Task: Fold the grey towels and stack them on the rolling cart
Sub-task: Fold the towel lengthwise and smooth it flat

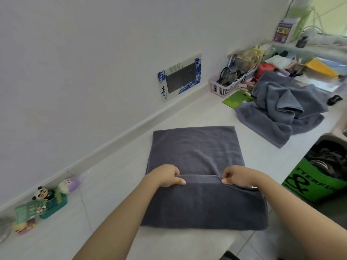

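A dark grey towel (197, 149) lies flat on the white counter (116, 177), its near part doubled over toward the far side. My left hand (166, 176) pinches the raised fold edge on the left, and my right hand (237, 176) pinches the same edge on the right. A heap of crumpled grey towels (277, 107) sits further along the counter at the right. No rolling cart is visible.
A pink basket with glasses (223, 85), a red container (264, 69) and clutter fill the far right. Small toys and a teal tin (50, 201) line the wall at left. A green bag (317, 182) stands below the counter edge at right.
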The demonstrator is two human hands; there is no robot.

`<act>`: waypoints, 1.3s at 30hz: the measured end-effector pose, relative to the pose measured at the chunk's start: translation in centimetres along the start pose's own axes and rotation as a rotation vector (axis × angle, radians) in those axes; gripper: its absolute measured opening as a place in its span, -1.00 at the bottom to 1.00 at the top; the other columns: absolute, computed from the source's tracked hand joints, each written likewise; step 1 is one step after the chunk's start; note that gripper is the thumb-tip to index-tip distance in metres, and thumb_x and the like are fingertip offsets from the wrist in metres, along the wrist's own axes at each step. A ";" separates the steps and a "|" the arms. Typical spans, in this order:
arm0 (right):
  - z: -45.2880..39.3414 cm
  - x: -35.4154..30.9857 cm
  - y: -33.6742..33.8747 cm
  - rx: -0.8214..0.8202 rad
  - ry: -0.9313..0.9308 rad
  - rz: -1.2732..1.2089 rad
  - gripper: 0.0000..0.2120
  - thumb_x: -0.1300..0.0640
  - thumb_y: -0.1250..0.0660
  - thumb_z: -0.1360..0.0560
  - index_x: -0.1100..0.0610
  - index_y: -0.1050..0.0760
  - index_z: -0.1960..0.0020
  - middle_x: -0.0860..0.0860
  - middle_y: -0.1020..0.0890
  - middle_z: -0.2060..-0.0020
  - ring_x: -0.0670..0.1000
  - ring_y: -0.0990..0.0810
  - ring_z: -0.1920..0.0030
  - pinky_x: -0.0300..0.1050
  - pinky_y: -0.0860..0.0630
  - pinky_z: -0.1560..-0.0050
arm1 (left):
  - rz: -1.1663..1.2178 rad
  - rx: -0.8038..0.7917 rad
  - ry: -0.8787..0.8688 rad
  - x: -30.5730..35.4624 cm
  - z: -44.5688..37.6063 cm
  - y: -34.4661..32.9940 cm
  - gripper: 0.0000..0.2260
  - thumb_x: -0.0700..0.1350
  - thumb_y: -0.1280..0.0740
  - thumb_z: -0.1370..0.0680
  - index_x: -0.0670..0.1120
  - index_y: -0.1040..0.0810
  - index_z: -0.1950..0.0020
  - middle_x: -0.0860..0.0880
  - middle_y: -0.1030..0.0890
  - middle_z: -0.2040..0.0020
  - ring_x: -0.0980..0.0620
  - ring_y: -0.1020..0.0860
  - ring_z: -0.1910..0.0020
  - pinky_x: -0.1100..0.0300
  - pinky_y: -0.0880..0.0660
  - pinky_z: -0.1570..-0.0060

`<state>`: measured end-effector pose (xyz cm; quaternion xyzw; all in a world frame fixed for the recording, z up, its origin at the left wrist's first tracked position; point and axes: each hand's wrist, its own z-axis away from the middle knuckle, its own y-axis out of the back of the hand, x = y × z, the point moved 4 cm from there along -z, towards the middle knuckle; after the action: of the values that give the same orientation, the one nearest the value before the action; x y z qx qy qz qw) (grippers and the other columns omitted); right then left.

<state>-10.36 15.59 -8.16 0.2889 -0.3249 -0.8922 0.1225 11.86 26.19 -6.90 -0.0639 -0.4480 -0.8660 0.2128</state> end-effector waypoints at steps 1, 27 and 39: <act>-0.9 -0.1 0.4 0.025 -0.015 0.017 -0.84 0.02 -0.26 -0.55 0.07 -0.50 -0.03 -0.04 -0.56 0.03 0.01 -0.50 -0.02 -0.14 -0.37 -0.03 | -0.018 0.019 0.020 0.0 -0.7 0.2 -0.63 0.14 -0.31 -0.53 -0.04 -0.34 0.35 0.02 -0.42 0.32 0.03 -0.41 0.28 0.15 -0.27 0.31; -7.9 2.2 0.2 0.267 0.033 0.436 -0.75 -0.12 0.01 -0.63 0.04 -0.24 0.07 0.01 -0.60 0.04 0.07 -0.58 0.04 -0.09 -0.35 0.24 | -0.234 0.260 0.094 -5.3 -5.3 -0.5 -0.71 0.13 -0.12 -0.62 -0.07 -0.41 0.06 -0.06 -0.54 -0.01 -0.04 -0.47 0.05 0.12 -0.37 0.07; -7.9 3.7 -0.9 0.555 0.069 0.323 -0.76 -0.06 -0.22 -0.56 0.10 -0.51 0.03 0.02 -0.55 0.07 0.12 -0.52 -0.01 -0.01 -0.43 0.12 | -0.370 0.330 0.153 -5.0 -6.7 -1.7 -0.79 -0.03 -0.03 -0.67 -0.09 -0.38 -0.13 -0.08 -0.57 -0.07 -0.10 -0.48 -0.04 0.07 -0.24 0.04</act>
<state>-8.67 10.69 -15.28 0.2861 -0.5931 -0.7282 0.1899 16.18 23.19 -13.60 0.1203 -0.5698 -0.8078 0.0917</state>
